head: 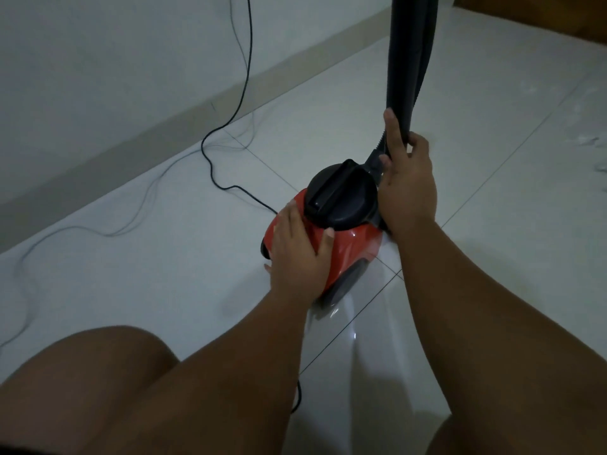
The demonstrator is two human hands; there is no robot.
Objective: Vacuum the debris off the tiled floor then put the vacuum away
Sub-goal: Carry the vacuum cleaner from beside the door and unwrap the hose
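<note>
Vacuum [348,244] — small canister type, standing on the tiled floor [492,257] directly under both hands. The left hand [299,254] lay flat on the red shell, fingers spread and gripping nothing. The right hand [407,188] was curled round the hose [414,60] just above its neck, forefinger stretched up along it.

Risks, as judged:
- The hose rose steeply out of view above the right hand. A hard pull there could tip the light body or drag it along, unless the left hand pressed down.
- A twist at the neck might work the hose out of its socket.
- The power cord [210,165] trailed in loose loops across the floor beyond the left hand and ran up the wall [98,60]. Another stretch showed beneath the left forearm, beside the leg — a likely snag or trip on standing.
- White debris [588,139] lay well off to the right of the right hand, apparently not yet collected. Stowing now would leave the job unfinished.

Appearance: glossy, rounded red lower shell. Dark round lid [341,198] with a moulded carry handle across it. Dark wheel [348,280] on the near side, just beside the left hand. Ribbed dark cuff at the hose neck. The light was dim and no markings were legible.
</note>
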